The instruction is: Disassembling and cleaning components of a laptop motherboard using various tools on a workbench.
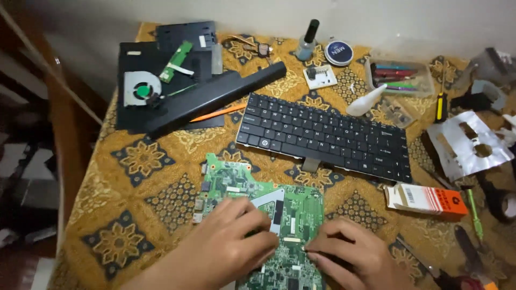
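Working on a patterned cloth [150, 177] is your biggest risk: the board [252, 215] lies bare on fabric near the front edge of the table, and fabric can carry static into exposed circuitry or let the board slide when you press.

Next comes the crowding. The keyboard [325, 137] lies just beyond the board with its ribbon tab pointing toward you, and the black case panel [161, 80] with the fan [141, 89] and the long battery [215, 99] sits at the far left. A careless sweep of an elbow can drag any of them.

Your left hand [228, 247] lies flat on the board, fingers together and pressing down, not clamped around anything. Leaning hard there can flex the board and crack solder joints under your palm.

Your right hand [344, 255] has its fingertips pinched together at a small spot on the board's middle; it may be a connector or ribbon latch, but the view is too blurred to say. Pulling at an angle or too sharply can tear such a part.

Smallest hazards: the orange box [427, 198] and green screwdriver [474, 212] lie near your right wrist, and a nudge can roll the driver off.
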